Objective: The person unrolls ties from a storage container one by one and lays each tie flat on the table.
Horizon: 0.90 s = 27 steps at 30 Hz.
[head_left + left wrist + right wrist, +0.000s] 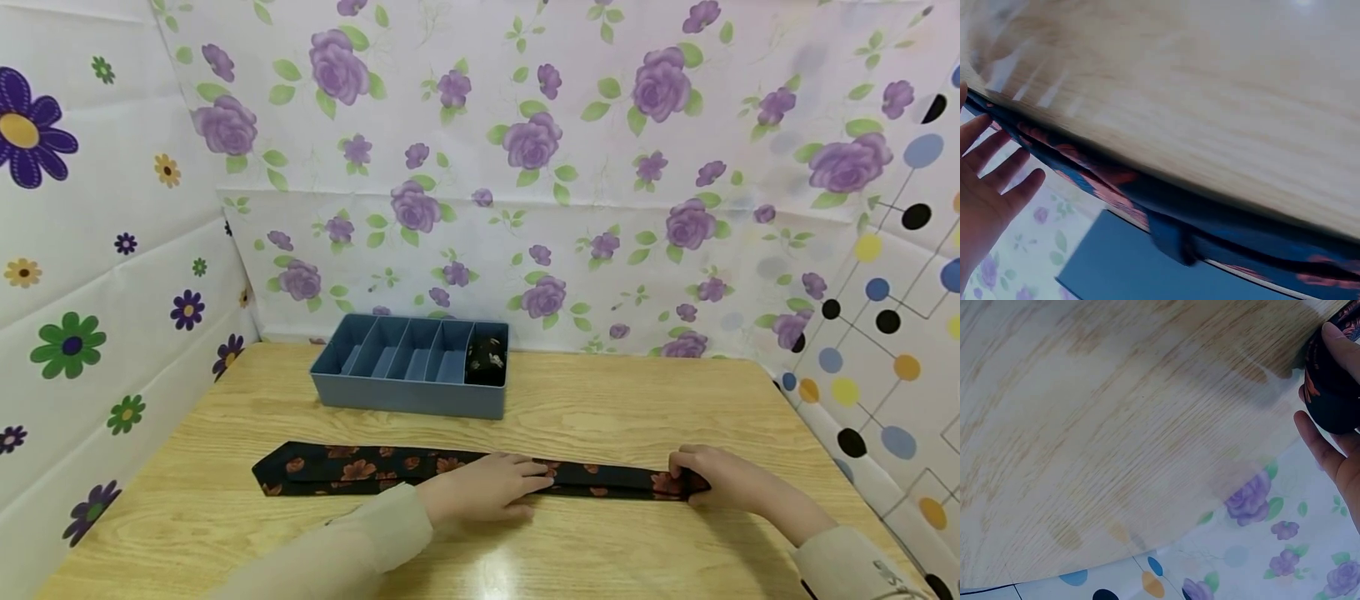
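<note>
Both of our hands rest on a long dark necktie (450, 471) with orange-red flowers, laid flat across the wooden tabletop (600, 408) from 9 o'clock to 3 o'clock. Our left hand (487, 487) lies near the tie's middle with its fingers straight and spread, pressing down on the fabric rather than gripping it; the left wrist view shows the same hand (988, 181) with its fingers splayed beside the tie (1166, 215). Our right hand (708, 475) is at the tie's narrow end toward 3 o'clock, its fingers curled over that end and pinching it; the right wrist view shows the fingers (1335, 347) wrapped round the dark folded end (1332, 394). The tie's wide end points toward 9 o'clock, well apart from both hands. At 12 o'clock from the tie, near the flowered back wall (525, 125), stands a blue divided organizer box (408, 398). Its rightmost compartment holds a dark rolled item (486, 358), which we cannot identify for certain.
</note>
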Tool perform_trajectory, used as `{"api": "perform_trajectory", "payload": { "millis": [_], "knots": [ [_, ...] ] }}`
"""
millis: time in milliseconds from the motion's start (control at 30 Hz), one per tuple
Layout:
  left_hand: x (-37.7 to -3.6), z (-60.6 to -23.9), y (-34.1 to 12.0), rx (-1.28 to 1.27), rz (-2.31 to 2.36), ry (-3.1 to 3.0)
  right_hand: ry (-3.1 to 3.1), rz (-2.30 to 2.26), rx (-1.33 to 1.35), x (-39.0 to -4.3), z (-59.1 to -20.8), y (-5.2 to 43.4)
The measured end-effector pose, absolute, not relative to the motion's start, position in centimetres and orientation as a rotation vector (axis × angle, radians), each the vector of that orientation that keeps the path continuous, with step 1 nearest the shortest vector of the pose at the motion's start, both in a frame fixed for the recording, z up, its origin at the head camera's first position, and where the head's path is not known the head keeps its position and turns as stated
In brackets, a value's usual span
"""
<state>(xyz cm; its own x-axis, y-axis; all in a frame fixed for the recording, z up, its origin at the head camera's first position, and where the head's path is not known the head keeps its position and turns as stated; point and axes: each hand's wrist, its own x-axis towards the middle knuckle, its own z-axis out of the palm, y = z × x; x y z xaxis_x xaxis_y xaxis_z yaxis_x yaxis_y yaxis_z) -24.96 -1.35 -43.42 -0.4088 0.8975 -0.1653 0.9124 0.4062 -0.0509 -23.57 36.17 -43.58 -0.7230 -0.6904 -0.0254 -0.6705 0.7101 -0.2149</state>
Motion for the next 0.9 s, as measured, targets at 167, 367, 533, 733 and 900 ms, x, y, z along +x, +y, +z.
{"api": "perform_trajectory", "payload": {
  "millis": [167, 367, 533, 733, 900],
  "knots": [
    [-25.1, -43.1, 0.4, 1.692, -0.225, 2.475, 2.802, -0.296, -1.110, -23.6, -43.6, 36.2],
    [-25.2, -43.3, 2.8, 1.677, -0.151, 2.400, 2.801, -0.303, -1.105, -23.6, -43.6, 36.2],
    [-25.2, -43.7, 4.4, 1.673, -0.096, 2.365, 2.795, -0.296, -1.087, -23.6, -43.6, 36.0],
    [-25.1, -44.2, 5.2, 1.648, -0.129, 2.390, 2.813, -0.303, -1.102, -23.5, -43.6, 36.3],
    [-24.9, -44.5, 5.1, 1.621, -0.139, 2.418, 2.820, -0.317, -1.097, -23.5, -43.4, 36.6]
  ]
}}
